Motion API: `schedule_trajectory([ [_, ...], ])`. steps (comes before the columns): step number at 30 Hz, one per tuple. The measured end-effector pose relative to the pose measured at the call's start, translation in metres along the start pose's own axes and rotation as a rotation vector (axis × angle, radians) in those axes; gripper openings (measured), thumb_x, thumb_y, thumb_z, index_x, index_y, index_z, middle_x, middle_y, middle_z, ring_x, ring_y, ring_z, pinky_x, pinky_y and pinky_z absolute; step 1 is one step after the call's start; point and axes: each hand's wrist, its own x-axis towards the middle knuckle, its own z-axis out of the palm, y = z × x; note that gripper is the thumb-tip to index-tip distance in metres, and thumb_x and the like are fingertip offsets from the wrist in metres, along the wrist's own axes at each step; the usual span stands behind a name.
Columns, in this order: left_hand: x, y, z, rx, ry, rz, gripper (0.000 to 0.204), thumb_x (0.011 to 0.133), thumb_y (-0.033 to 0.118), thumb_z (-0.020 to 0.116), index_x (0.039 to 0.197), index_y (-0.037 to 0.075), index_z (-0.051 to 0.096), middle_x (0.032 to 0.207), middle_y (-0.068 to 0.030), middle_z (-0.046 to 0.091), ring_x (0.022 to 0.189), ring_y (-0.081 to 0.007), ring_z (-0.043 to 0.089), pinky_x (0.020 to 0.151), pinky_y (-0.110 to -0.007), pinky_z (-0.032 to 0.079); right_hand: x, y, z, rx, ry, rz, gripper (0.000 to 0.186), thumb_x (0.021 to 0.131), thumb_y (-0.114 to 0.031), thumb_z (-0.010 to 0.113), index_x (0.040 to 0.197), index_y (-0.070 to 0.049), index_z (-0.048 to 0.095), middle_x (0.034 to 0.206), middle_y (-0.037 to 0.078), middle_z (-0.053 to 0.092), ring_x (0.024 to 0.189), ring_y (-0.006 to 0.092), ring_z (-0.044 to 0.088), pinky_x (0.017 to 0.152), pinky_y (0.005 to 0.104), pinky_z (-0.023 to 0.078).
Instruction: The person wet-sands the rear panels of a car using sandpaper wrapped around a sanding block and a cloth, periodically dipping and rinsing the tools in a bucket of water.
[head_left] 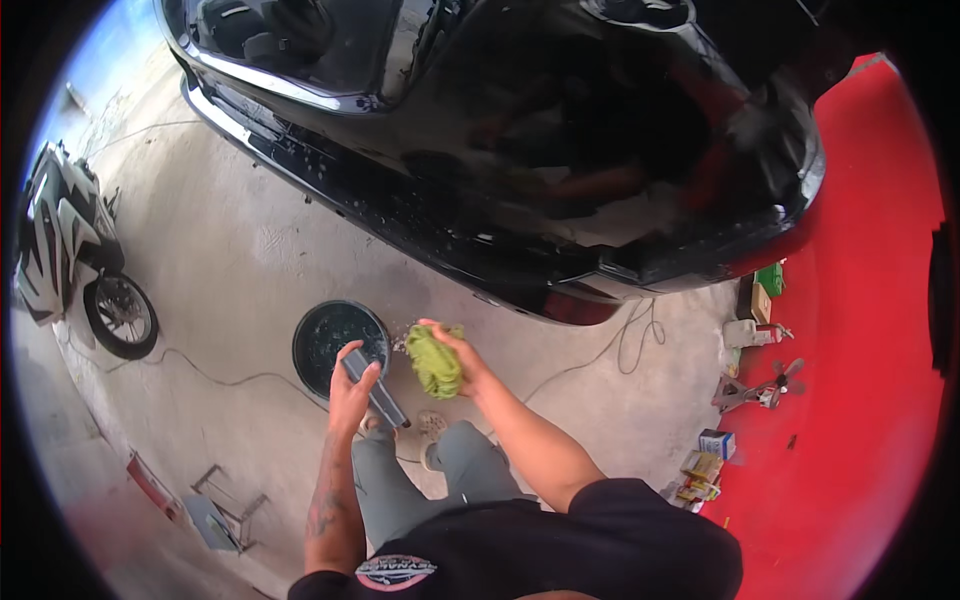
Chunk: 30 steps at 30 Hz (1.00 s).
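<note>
Green cloth gripped in right hand, grey object in left hand; car edge well apart.

Motorcycle at far left; fan and boxes beside red wall

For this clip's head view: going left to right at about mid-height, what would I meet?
Motorcycle → dark tub → green cloth in the right hand → small fan → red surface. Left out for overlap: the left hand, its dark grey object, and the black car.
</note>
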Motion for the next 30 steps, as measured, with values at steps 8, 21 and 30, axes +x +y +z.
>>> schedule_trajectory([
  [8, -0.031, 0.043, 0.075, -0.003, -0.08, -0.126, 0.042, 0.089, 0.031, 0.074, 0.125, 0.012, 0.062, 0.096, -0.0034, 0.059, 0.086, -0.0155, 0.057, 0.077, -0.032, 0.049, -0.135, -0.054, -0.038, 0.279, 0.033, -0.099, 0.064, 0.095, -0.05, 0.063, 0.142, -0.01, 0.049, 0.131, 0.016, 0.06, 0.116, 0.0333, 0.062, 0.097, 0.0463, 0.054],
  [21, -0.009, 0.107, 0.115, -0.249, 0.126, 0.073, 0.055, 0.092, 0.018, 0.076, 0.132, 0.008, 0.04, 0.096, -0.0061, 0.061, 0.086, -0.0118, 0.06, 0.073, -0.028, 0.052, -0.202, -0.312, 0.231, -1.663, -0.063, -0.723, 0.091, 0.067, -0.012, 0.089, 0.143, -0.003, 0.038, 0.134, 0.013, 0.05, 0.124, 0.0231, 0.053, 0.104, 0.0363, 0.046],
  [30, -0.009, 0.131, 0.205, -0.446, 0.275, 0.289, 0.053, 0.091, 0.025, 0.076, 0.138, 0.01, 0.057, 0.099, -0.007, 0.064, 0.087, -0.0152, 0.062, 0.079, -0.03, 0.051, -0.176, -0.387, 0.293, -2.319, -0.671, -1.079, 0.098, 0.069, -0.012, 0.089, 0.146, 0.003, 0.031, 0.146, 0.02, 0.044, 0.13, 0.0314, 0.054, 0.109, 0.0399, 0.047],
])
